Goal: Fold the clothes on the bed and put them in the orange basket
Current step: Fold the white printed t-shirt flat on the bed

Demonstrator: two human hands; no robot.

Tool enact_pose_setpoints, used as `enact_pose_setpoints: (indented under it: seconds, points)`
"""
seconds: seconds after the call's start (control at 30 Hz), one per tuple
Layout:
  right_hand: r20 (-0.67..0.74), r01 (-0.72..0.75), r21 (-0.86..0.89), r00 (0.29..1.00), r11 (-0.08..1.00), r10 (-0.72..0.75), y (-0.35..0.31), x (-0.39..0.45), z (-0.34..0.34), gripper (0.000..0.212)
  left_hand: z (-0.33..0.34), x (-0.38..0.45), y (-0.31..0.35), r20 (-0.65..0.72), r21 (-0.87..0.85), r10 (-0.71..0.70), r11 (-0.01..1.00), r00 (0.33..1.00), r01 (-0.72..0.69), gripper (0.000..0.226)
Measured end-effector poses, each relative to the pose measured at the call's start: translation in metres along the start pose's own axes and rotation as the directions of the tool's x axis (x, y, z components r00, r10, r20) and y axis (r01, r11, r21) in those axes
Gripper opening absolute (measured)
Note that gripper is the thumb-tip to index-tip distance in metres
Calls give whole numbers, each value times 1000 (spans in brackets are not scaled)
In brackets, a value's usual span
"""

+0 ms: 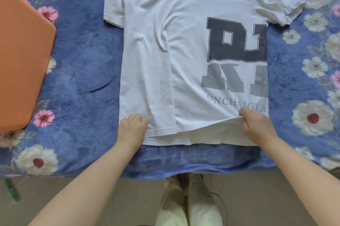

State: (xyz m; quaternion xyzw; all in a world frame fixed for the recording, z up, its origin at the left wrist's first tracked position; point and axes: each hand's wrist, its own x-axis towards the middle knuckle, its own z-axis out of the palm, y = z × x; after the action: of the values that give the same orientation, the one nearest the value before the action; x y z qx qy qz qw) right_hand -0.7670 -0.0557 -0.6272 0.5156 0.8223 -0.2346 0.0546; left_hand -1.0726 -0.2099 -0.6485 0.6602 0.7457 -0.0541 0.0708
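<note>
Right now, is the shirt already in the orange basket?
No, the shirt lies spread on the bed, with the orange basket apart to its left.

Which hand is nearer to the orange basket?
The left hand. It rests on the T-shirt's hem corner, on the side toward the orange basket. The right hand pinches the hem at the far side.
</note>
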Motion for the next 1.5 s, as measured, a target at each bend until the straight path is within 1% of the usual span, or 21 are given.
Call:
enact_pose_setpoints:
  seconds: [0.1,0.23,0.33,0.4,0.5,0.57,0.63,0.77,0.87,0.9,0.97,1.03,1.07,1.17,1.23,1.27,1.3,1.33,1.4,1.43,1.5]
  points:
    - [4,-6,-39,1000,999,6,1,2,-8,36,1,0,-2,78,-47,24,999,997,-20,45]
    - [7,14,-168,1000,986,-13,3,4,-6,28,5,-6,-1,128,-37,70,997,989,-65,55]
    - [28,88,-218,996,972,-84,7,1,-1,52,5,-2,6,63,-39,88,996,994,-85,28]
    - [4,76,-193,997,978,-76,14,-3,3,53,10,1,12,28,-23,146,989,989,-145,20]
    - [-8,-81,-178,997,981,80,28,-10,9,21,17,2,17,51,20,220,975,974,-221,41]
    - [25,-52,-237,998,970,60,35,-17,16,36,16,3,19,38,33,225,973,974,-227,48]
    - [-29,-42,-281,999,959,35,40,-19,21,42,12,7,18,39,14,220,975,975,-221,51]
    - [-69,100,-314,989,944,-128,37,-19,13,20,-2,12,6,173,-24,162,987,972,-160,43]
    - [-31,223,-386,967,895,-254,47,-22,3,14,-14,0,-12,449,14,40,999,892,-52,28]
    - [-18,267,-408,954,873,-300,52,-26,-1,16,-22,-5,-18,557,41,23,998,830,-56,28]
    - [42,317,-439,942,840,-334,64,-33,-12,25,-33,-13,-29,647,90,33,989,762,-119,35]
    - [73,335,-494,936,803,-345,74,-39,-16,24,-40,-20,-38,693,145,42,970,720,-196,39]
    - [84,334,-512,936,791,-340,75,-41,-14,24,-41,-22,-39,687,157,44,966,725,-207,39]
    - [109,317,-547,945,775,-310,72,-46,-5,21,-40,-23,-37,573,180,54,965,818,-189,38]
    - [171,346,-536,938,770,-303,72,-47,0,17,-37,-25,-32,642,221,-49,967,765,-124,36]
    - [212,355,-552,935,754,-285,73,-48,2,12,-34,-27,-30,691,268,-93,954,717,-135,36]
    - [239,347,-579,937,738,-253,74,-48,4,12,-30,-28,-29,707,279,-102,949,700,-144,36]
    - [277,350,-599,935,721,-224,73,-46,2,22,-29,-26,-29,705,288,-114,948,700,-136,36]
    - [403,338,-697,914,632,-44,61,-43,-7,29,-27,-25,-31,732,303,-134,942,667,-143,36]
    - [461,332,-732,884,596,74,53,-43,-13,21,-28,-24,-30,753,310,-145,939,642,-151,36]
    - [532,324,-748,815,579,231,51,-41,-17,30,-31,-22,-28,792,319,-156,930,590,-183,36]
